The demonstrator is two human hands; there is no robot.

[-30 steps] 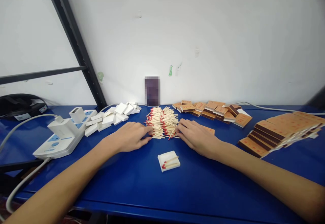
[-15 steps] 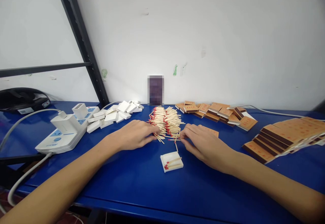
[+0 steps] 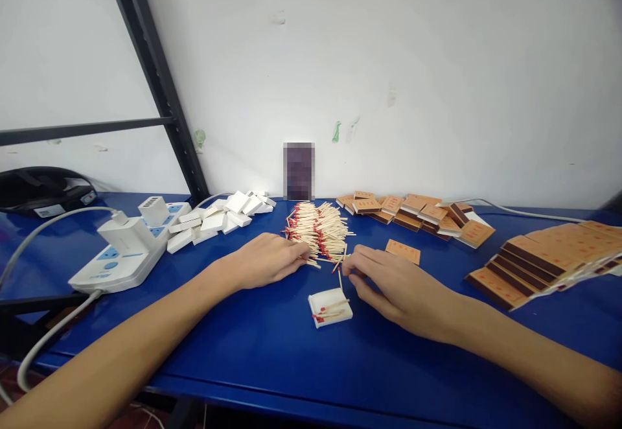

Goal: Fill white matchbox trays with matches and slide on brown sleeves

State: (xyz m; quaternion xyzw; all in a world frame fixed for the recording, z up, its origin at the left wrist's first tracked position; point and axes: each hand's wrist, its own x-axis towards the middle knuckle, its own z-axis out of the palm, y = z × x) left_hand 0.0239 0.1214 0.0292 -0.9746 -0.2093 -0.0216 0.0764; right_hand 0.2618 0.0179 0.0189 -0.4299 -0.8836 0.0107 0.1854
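A heap of red-headed matchsticks (image 3: 321, 225) lies on the blue table between my hands. At its near left edge my left hand (image 3: 272, 259) is closed, with a few matchsticks showing at its fingertips. My right hand (image 3: 383, 277) is curled at the near right edge, fingertips together beside some loose matchsticks; what they hold, if anything, is hidden. In front of the heap sits a white matchbox tray (image 3: 332, 301) with several matchsticks in it. One loose matchstick (image 3: 340, 278) lies between the tray and the heap.
White matchbox trays (image 3: 214, 221) are piled at left, beside a power strip (image 3: 121, 267) with chargers and cables. Orange matchbox sleeves (image 3: 413, 212) form a pile at back right, others (image 3: 549, 254) a stack at far right. A single sleeve (image 3: 403, 251) lies behind my right hand.
My left hand's fingers have closed in over the near left matchsticks and moved slightly right. My right hand has shifted slightly toward me, uncovering more of the single sleeve behind it.
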